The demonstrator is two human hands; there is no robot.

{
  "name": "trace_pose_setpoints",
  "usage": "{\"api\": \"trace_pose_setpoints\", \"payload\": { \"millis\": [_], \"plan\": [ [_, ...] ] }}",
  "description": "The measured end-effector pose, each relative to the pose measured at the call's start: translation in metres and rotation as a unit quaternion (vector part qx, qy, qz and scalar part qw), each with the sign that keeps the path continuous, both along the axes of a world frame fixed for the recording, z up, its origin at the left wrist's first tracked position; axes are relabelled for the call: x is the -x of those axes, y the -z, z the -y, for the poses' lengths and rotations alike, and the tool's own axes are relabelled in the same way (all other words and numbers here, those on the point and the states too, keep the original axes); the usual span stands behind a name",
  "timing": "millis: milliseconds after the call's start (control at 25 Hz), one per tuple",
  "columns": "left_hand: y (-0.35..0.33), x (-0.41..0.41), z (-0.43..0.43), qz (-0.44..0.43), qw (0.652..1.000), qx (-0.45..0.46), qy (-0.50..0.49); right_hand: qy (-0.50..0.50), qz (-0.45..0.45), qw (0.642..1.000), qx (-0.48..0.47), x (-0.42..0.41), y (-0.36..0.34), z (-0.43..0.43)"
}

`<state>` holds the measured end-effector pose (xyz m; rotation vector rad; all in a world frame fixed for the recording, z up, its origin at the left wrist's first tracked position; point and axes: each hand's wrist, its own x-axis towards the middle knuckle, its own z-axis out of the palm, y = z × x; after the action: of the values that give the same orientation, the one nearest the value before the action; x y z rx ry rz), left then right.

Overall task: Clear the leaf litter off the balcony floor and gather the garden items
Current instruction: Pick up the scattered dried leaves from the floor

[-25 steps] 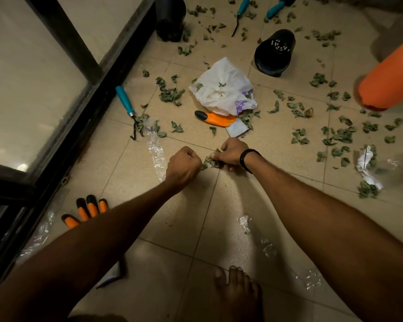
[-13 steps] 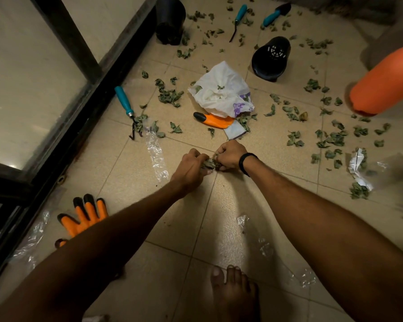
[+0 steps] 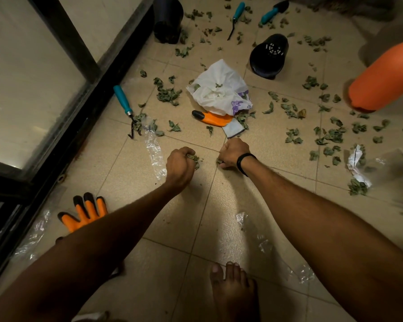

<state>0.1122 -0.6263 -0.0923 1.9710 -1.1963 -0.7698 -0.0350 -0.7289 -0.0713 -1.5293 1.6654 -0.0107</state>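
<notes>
Fingers [image 3: 187, 151] of the left hand [image 3: 179, 165] are curled tight round a clump of dry green leaves [image 3: 195, 159], just left of centre and low over the beige tiled floor [image 3: 130, 173]. Along the left edge runs a black metal door frame [image 3: 91, 89]. At the lower left lies an orange glove with black fingertips [image 3: 84, 212], partly hidden by the left forearm. Above it, by the frame, lies a teal-handled hand rake [image 3: 123, 105], its prongs among leaves, with a crumpled strip of clear plastic [image 3: 154, 154] reaching from there towards the left hand. A black plastic pot [image 3: 168, 19] stands at the top.

Just right of centre the right hand [image 3: 234, 151], wearing a black wristband [image 3: 246, 162], presses down on the tile. Its fingers are curled under and pinch a scrap of green leaf [image 3: 219, 161]. Above the hands sits a crumpled white plastic bag with purple print [image 3: 219, 89], lying over an orange-handled tool with a black tip [image 3: 212, 118]. Two more teal-handled tools [image 3: 236, 17] lie at the top, beside a black perforated pot on its side [image 3: 269, 56].

Scattered loose leaves [image 3: 330, 135] cover the tiles across the right half. An orange plastic bottle [image 3: 386, 77] fills the upper right, and a bare foot [image 3: 233, 289] shows at the bottom.
</notes>
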Motion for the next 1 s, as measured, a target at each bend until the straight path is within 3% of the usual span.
{"api": "trace_pose_setpoints", "payload": {
  "millis": [120,360,520,600,720,840,1000],
  "plan": [
    [-0.007,-0.001,-0.001,-0.011,1.000,0.003,-0.021,-0.031,-0.025,0.998,0.054,0.005,0.001,0.001],
    [0.000,-0.003,0.005,-0.210,0.971,-0.098,-0.065,-0.200,-0.081,0.972,0.097,-0.006,0.011,-0.011],
    [0.000,-0.009,0.003,-0.248,0.960,-0.091,-0.096,-0.158,-0.080,0.978,0.113,-0.011,0.012,-0.012],
    [0.001,-0.014,0.003,-0.184,0.975,-0.086,-0.092,-0.113,-0.042,0.987,0.106,-0.012,0.007,-0.010],
    [0.001,-0.019,-0.001,0.011,0.996,-0.085,-0.014,-0.068,-0.016,0.992,0.101,-0.012,-0.002,-0.004],
    [0.004,-0.017,-0.004,0.155,0.979,-0.104,0.076,-0.023,-0.001,0.995,0.095,-0.015,-0.007,0.001],
    [0.010,-0.017,0.005,0.251,0.949,-0.126,0.145,0.004,0.026,0.997,0.072,-0.019,-0.005,-0.001]
  ]
}}
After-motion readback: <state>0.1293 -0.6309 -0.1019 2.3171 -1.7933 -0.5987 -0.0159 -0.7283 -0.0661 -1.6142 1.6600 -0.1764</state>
